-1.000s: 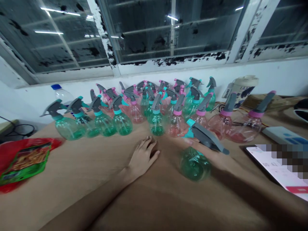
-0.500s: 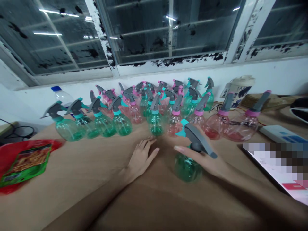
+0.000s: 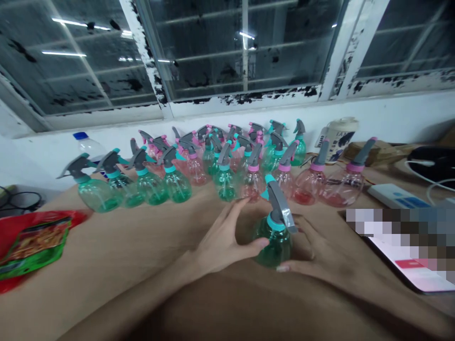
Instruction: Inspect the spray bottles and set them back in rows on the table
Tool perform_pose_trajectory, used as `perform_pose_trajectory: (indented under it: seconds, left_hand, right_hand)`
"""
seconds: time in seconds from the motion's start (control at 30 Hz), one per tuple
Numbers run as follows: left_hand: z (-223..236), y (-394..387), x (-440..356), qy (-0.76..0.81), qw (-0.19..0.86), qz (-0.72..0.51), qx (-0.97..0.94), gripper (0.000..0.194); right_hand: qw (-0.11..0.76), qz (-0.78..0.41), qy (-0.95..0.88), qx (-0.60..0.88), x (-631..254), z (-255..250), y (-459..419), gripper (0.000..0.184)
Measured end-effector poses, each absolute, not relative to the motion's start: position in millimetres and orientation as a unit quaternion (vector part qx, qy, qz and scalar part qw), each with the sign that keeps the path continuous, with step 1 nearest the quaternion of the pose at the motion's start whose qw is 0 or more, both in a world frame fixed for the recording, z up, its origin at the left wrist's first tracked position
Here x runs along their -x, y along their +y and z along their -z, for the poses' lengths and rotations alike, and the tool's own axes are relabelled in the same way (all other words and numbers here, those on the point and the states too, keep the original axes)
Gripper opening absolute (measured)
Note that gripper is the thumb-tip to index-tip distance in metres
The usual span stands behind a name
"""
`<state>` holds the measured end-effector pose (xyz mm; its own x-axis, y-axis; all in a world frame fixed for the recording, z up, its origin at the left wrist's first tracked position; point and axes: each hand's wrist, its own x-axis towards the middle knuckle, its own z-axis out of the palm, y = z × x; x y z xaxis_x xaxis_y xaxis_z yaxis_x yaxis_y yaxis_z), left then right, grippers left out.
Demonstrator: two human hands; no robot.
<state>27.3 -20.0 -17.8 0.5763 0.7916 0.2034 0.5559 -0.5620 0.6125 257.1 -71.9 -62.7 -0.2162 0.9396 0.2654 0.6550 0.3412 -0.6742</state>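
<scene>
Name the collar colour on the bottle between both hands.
Turquoise collar, best seen in the head view.

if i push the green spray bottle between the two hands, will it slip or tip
The green spray bottle could tip if pushed high, since its tall grey spray head rises above a rounded body. Its glossy surface may be a bit slippery. It probably feels stiff rather than floppy, as the see-through body shows an even round shape.

A white wall [image 3: 398,116] carries dark windows [image 3: 202,47] (blotchy).
</scene>
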Motion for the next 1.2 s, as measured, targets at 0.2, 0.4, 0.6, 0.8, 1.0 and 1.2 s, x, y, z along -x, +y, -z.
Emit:
perform_pose_trajectory:
  seconds: [0.2,0.4,0.6,0.8,1.0,1.2]
  left_hand:
    - [16.3,-23.3,-36.7,0.401,0.255,-0.253,-0.843,0.084]
    - [23.1,-18.8,-3.7,0.491,0.201,-0.288,-0.797,0.055]
    - [23.1,-3.2,66.9,0.550,0.203,-0.332,-0.739,0.051]
    - [24.7,2.4,84.1,0.545,0.204,-0.360,-0.730,0.048]
    - [23.8,-9.1,52.8,0.496,0.234,-0.284,-0.786,0.047]
    - [6.0,-7.5,41.7,0.472,0.302,-0.322,-0.763,0.062]
  right_hand:
    - [0.316,-0.161,-0.726,0.589,-224.3,79.3,-75.1,0.055]
    - [0.316,-0.111,-0.787,0.518,-165.0,78.5,-63.2,0.084]
    - [0.265,-0.145,-0.820,0.486,-185.7,93.1,-59.4,0.070]
    - [0.263,-0.107,-0.808,0.517,-242.6,119.4,-47.6,0.052]
    - [0.264,-0.093,-0.808,0.518,-258.0,124.7,-42.3,0.052]
    - [0.276,-0.087,-0.800,0.526,-254.6,124.4,-44.5,0.052]
